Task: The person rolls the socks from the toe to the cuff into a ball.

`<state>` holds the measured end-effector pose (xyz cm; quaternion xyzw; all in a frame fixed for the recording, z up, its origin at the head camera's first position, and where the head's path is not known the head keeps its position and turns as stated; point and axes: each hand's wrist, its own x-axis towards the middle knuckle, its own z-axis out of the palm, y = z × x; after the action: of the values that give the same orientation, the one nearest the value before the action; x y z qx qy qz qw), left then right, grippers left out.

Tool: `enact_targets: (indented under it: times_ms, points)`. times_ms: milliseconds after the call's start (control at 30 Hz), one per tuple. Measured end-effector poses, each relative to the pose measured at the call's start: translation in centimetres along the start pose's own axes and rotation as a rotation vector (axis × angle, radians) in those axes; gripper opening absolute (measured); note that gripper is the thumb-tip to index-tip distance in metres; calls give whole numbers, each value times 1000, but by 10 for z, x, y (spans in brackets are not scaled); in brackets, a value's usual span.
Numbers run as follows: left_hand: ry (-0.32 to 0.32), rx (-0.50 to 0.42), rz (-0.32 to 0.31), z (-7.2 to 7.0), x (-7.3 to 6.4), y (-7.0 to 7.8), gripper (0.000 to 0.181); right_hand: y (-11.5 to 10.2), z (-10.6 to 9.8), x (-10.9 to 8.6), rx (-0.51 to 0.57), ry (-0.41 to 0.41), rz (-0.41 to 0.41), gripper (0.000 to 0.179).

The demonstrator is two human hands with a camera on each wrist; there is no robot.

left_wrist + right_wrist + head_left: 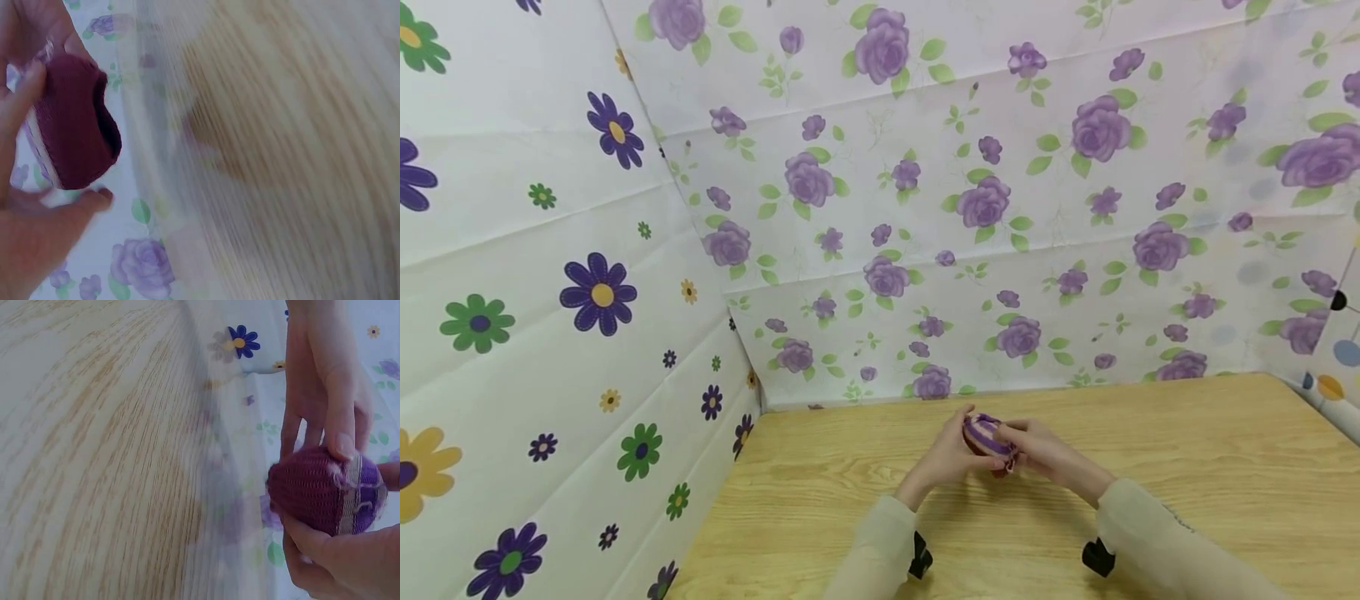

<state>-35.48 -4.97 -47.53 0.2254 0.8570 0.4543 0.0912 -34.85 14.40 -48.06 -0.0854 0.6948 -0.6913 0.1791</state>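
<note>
Held between both hands above the table is a rolled-up knitted sock point(987, 437), maroon with purple and white stripes. In the left wrist view the maroon side of the rolled-up sock point(72, 125) shows a dark fold opening along one edge. Loose threads hang at its striped end in the right wrist view. The left hand point(951, 454) holds it from the left, its thumb along the near side. From the right, the right hand point(1045, 450) grips the other end. Some fingers of both hands are hidden behind the sock.
A wood-grain table point(820, 500) spreads beneath the hands. Behind it hangs a white cloth with purple roses point(880, 275), and a cloth with daisies point(598, 292) stands at the left. Black wrist straps point(1099, 557) show under the sleeves.
</note>
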Motion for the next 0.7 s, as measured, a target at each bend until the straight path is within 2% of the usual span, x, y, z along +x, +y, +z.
enact_targets:
  times_ms: [67,133,233,300,567,700]
  points:
    - [50,-17,-51,3,1,1,92,1,2,1,14,70,-3,58]
    - [80,-44,-78,6,3,1,80,1,3,2,16,133,-8,62]
    - [88,-96,-86,9,5,1,56,3,4,2,-16,195,-6,63]
    - [76,-115,-77,10,7,1,48,5,5,1,-49,214,8,63]
    - [-20,-98,-136,15,6,-4,48,17,2,-1,-85,192,90,66]
    - [-18,-87,-173,17,5,-5,69,18,-3,-1,-103,155,97,63]
